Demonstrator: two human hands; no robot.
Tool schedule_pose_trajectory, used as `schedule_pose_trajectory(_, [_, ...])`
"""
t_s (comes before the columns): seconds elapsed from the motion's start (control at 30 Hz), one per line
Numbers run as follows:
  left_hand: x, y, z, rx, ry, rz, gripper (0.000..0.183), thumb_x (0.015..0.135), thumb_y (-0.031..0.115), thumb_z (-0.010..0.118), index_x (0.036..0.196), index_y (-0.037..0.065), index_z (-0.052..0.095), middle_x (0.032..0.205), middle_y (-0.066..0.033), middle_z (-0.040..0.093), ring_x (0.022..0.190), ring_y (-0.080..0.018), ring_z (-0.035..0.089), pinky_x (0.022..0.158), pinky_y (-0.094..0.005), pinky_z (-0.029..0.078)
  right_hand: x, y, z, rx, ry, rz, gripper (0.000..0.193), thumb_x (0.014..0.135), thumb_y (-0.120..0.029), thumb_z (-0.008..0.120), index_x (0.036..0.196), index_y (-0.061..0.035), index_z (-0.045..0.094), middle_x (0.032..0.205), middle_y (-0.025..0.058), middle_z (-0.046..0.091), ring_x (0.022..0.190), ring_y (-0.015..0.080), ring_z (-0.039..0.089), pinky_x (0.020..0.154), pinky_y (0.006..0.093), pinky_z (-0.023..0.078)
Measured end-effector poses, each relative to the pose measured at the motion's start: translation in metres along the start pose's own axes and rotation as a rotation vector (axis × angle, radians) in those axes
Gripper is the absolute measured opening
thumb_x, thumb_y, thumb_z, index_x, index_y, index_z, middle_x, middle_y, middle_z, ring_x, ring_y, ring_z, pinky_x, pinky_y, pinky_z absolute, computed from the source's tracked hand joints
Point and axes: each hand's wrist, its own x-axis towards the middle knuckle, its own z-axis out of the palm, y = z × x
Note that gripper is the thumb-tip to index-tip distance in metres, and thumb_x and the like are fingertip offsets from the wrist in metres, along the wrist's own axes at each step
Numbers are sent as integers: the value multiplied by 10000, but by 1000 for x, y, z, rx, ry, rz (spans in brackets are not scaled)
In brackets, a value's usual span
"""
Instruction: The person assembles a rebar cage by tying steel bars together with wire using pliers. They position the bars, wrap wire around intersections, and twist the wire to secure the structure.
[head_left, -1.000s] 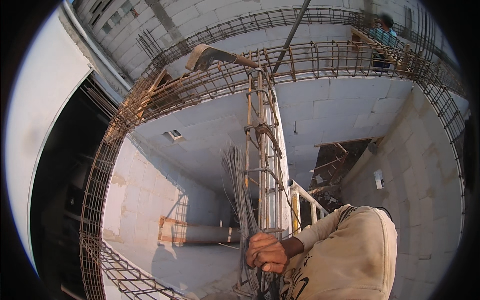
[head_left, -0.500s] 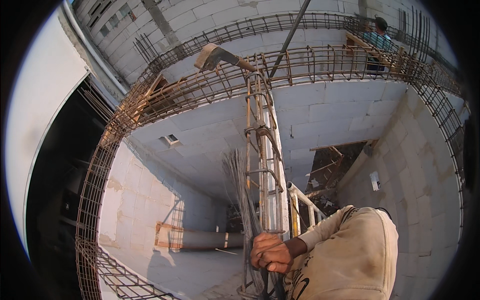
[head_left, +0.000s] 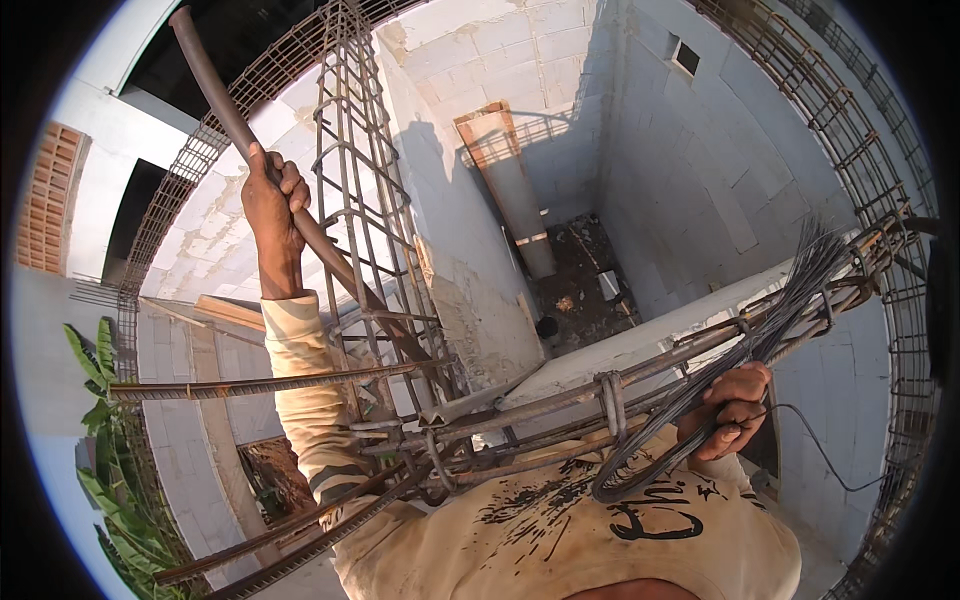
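My left hand is wrapped round a long brown pipe that slants from the upper left down into the rebar cage. In my right hand is a bundle of thin dark tie wire, doubled into a bend at its lower end and fanned out at its upper tips. One loose strand curls off to the right of that hand. Between my arms and the room below runs a horizontal rebar beam cage with stirrups. It meets another rebar cage leading away along the wall top.
Bare rebar ends stick out to the left across my left sleeve. Light block walls drop to a deep floor with debris. A long board leans there. Green leaves show at the lower left.
The view has swung round to another stretch of rebar. My left hand has come into view, gripping the pipe. My right hand still holds the wire bundle, now farther right. The hammer-like tool has left view.
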Motion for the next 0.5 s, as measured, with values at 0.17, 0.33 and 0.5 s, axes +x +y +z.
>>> schedule_pose_trajectory(0.17, [-22,24,5,-84,-6,44,406,1062,462,547,904,92,489,592,24,397,409,-60,337,386,-202,298,-1,-2,0,-39,72,27,396,1041,-482,443,787,-179,425,698,8,552,694,162,498,826,455,339])
schedule_pose_trajectory(0.33, [-16,18,-8,-70,-76,38,412,1068,471,533,916,91,483,590,23,406,406,-63,354,403,-203,339,-4,-1,-3,0,104,36,400,1019,-511,512,801,-182,443,686,-4,550,684,160,497,849,452,341])
schedule_pose_trajectory(0.5, [9,10,-32,-729,-756,-125,432,1075,495,478,897,102,462,546,22,452,360,-76,429,452,-248,464,-4,0,-11,-20,82,28,482,951,-625,601,808,-189,451,689,-22,552,690,161,501,899,460,360])
